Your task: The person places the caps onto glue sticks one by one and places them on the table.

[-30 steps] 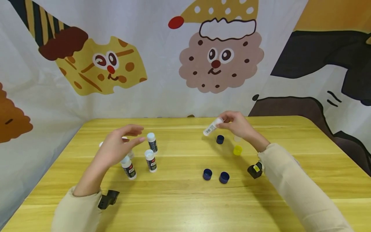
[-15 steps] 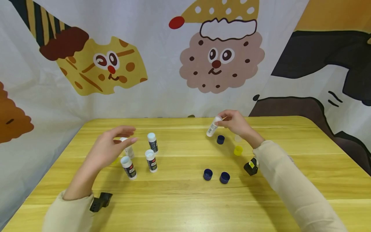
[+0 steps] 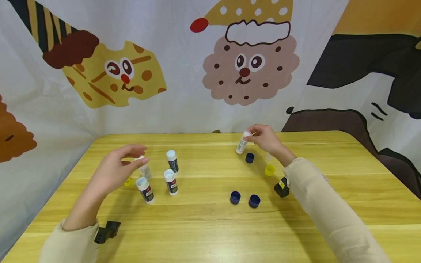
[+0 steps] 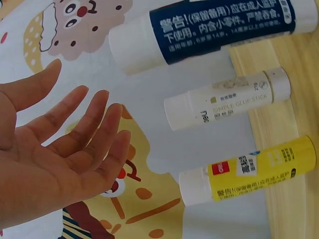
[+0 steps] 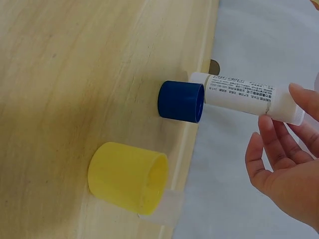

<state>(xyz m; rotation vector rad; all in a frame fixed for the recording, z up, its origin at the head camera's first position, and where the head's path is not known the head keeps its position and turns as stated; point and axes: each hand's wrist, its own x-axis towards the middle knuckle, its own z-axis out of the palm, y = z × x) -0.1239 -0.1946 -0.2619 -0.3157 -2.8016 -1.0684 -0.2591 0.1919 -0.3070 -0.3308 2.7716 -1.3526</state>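
Note:
My right hand (image 3: 268,140) pinches a white glue stick (image 3: 241,147) by its upper end, close over the far right of the table. The stick leans slightly, its lower end just behind a dark blue cap (image 5: 180,101). My left hand (image 3: 112,171) hovers with relaxed fingers and holds nothing. Beside it stand uncapped glue sticks: a white one (image 4: 227,99), a yellow one (image 4: 249,169), and dark-labelled ones, among them a front one (image 3: 145,190), a middle one (image 3: 171,182) and a back one (image 3: 172,162). In the head view the left hand partly covers the yellow stick.
A yellow cap (image 3: 269,170) and a translucent cap (image 3: 269,157) lie under the right forearm. Two more dark blue caps, a left one (image 3: 235,197) and a right one (image 3: 254,201), rest nearer the front. A printed cloth (image 3: 184,91) hangs behind the table (image 3: 204,226).
My left hand has drawn back leftward from the glue sticks, uncovering the white and yellow ones. The glue stick in my right hand has swung from a steep tilt to nearly upright.

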